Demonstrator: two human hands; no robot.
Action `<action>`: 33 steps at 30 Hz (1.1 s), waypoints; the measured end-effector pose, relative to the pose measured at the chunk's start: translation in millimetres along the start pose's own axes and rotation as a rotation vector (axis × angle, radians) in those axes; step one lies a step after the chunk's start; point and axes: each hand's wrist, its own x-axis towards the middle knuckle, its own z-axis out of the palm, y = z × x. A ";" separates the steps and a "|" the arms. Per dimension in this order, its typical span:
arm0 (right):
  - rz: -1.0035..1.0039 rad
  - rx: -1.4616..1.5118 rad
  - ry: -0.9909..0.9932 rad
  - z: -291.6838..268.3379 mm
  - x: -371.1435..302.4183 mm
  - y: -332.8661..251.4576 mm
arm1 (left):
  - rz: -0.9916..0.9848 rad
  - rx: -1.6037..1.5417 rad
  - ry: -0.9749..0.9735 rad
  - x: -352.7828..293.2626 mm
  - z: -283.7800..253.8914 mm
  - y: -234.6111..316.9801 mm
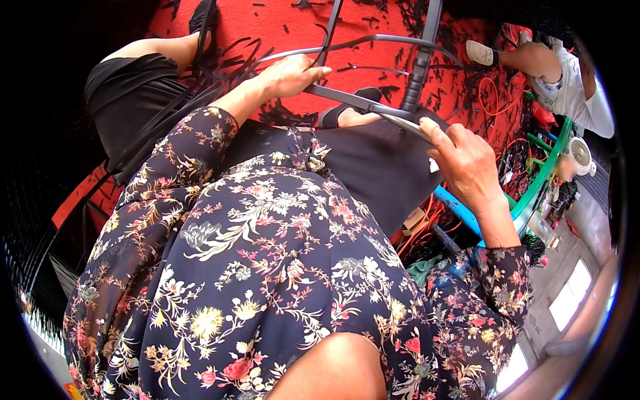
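In front of my lap stands a dark frame [432,27] of slim bars, with grey-black strip wound in close turns [415,83] round its right upright. My left hand [292,75] is closed on a flat grey strip [347,99] near the frame's left side, thumb lying along it. From there the strip slants down to the right, past the foot of the wound upright. On that side my right hand [460,157] pinches the strip between thumb and fingers. A loose curved length of grey strip [380,38] arches across the frame above both hands.
Dark strip scraps litter the red floor covering [373,67]. At the upper right sits another person [567,87] in white. Near them are a white fan [579,155], a green rail [550,173], a blue pipe [460,210] and tangled orange cords [492,100].
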 end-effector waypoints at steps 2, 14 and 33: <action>-0.041 -0.036 -0.031 -2.9 -4.1 -2.2 | -0.002 -0.007 -0.003 1.5 0.3 -3.6; -0.031 0.037 -0.048 -8.3 -6.7 -15.9 | -0.065 0.029 -0.036 -11.4 -9.2 -0.8; 0.193 0.367 0.082 27.7 -18.1 -27.1 | -0.017 -0.023 0.024 -7.6 -11.3 -0.5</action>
